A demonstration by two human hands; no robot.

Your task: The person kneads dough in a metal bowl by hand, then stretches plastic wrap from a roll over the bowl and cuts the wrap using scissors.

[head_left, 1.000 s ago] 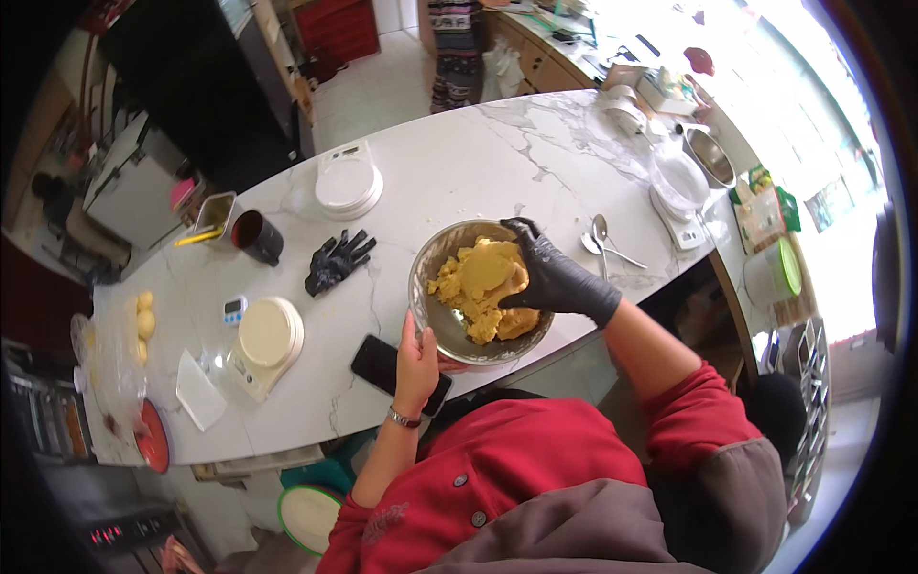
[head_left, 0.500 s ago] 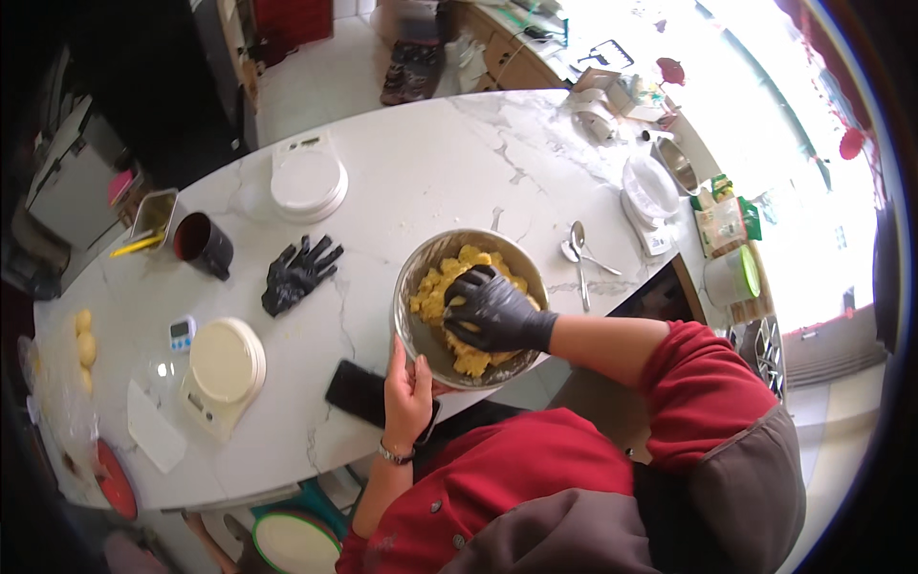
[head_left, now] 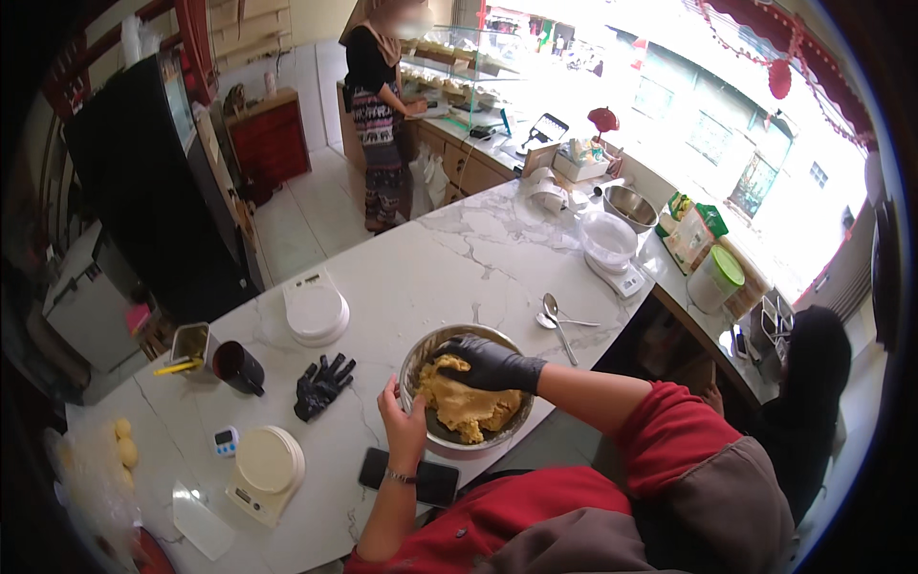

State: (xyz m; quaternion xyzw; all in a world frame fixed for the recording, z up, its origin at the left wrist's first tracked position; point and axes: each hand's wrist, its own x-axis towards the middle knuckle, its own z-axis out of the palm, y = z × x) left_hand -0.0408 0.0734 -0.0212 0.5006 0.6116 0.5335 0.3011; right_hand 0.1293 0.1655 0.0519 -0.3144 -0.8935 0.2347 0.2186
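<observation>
Marble-patterned white counter (head_left: 459,258) curving through a shop kitchen, bright windows to the right, a second person standing at the far cabinets. From my remote seat I read the scene as follows. Centre: a steel mixing bowl (head_left: 466,397) near the counter's front edge, holding a mass of yellow dough (head_left: 469,402). The right hand (head_left: 490,364), in a black glove, lies on top of the dough with its fingers curled together and pressed down into it. The bare left hand (head_left: 403,428) cups the bowl's near-left rim, fingers closed against the outer wall, thumb over the edge.

Change since the picture half a second earlier: the view has lifted, so more of the room shows, while both hands keep their places at the bowl; the gloved hand sits slightly further toward the bowl's far side. I judge that kneading continues and the dough is not yet smooth.

Around the bowl: a spare black glove (head_left: 322,385) to its left, a dark phone (head_left: 409,477) just beside the left wrist, two spoons (head_left: 557,319) beyond, a kitchen scale (head_left: 266,469) at lower left.
</observation>
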